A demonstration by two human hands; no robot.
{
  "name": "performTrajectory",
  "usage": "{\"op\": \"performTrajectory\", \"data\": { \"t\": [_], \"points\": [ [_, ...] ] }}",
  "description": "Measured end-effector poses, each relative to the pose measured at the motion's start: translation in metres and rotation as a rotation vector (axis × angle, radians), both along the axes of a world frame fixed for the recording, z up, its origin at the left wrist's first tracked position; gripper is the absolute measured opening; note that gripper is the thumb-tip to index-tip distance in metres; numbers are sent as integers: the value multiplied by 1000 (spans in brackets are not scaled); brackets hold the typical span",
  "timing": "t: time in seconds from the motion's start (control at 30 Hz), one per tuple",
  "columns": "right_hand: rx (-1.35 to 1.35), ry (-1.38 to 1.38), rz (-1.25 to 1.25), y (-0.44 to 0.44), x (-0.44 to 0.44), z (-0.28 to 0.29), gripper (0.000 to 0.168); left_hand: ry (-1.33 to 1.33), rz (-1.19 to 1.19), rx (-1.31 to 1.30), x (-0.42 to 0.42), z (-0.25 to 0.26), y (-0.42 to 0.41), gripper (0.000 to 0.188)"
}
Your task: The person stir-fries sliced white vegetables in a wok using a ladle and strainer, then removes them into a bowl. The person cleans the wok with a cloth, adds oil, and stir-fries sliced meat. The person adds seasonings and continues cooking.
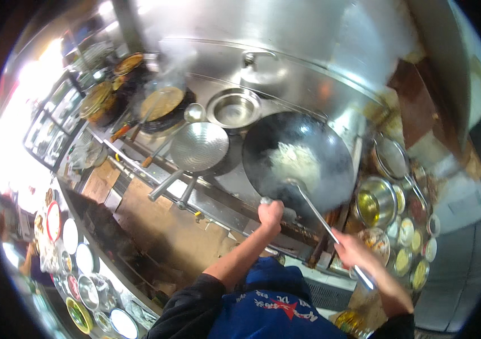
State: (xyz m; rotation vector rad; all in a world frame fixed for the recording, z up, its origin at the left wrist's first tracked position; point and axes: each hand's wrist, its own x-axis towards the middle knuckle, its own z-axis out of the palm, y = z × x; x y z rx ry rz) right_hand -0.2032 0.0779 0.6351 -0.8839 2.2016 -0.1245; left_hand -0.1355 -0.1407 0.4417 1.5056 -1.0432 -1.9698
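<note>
Steam rises from a large black wok [261, 148] on the stove. My left hand [271, 216] is closed around a cloth [288, 215] at the wok's near rim. My right hand [350, 248] grips the metal handle of a ladle [314, 209], whose bowl dips into the wok by the pale food [297, 163]. The food lies in whitish, steaming liquid, and its kind cannot be told. Left of the wok, a perforated metal strainer [199, 146] rests on the stove, and a steel basin [234, 109] stands behind it.
A steel pot of yellow oil [369, 205], a mesh strainer [392, 159] and several small seasoning bowls [402, 260] stand at the right. Further left are a steaming pot with a wooden lid [162, 103] and another ladle [194, 112]. A counter with plates [84, 257] runs along the lower left; a person is beyond it.
</note>
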Motion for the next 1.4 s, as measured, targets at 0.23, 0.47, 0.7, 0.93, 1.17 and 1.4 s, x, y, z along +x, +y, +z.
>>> {"op": "performTrajectory", "data": {
  "t": [0.23, 0.47, 0.7, 0.93, 1.17, 1.4],
  "points": [
    [54, -101, -92, -8, -31, -23, 54, -63, 11, 55, -20, 13, -5, 24],
    [-287, 37, -239, 26, -35, -93, 58, 87, 112, 177, 75, -8, 30, 20],
    [-837, -512, -743, 24, -22, -71, 38, 110, 3, 248, -4, 49, -9, 10],
    [-821, -565, -814, 7, -19, -68, 37, 185, -164, 152, -39, -29, -33, 24],
    [-677, -541, -794, 19, -7, -77, 33, 157, -331, 167, -22, -17, -38, 40],
    [-442, -307, -594, 17, -2, -58, 32, 84, -363, 235, -24, -11, -42, 49]
  ]
}}
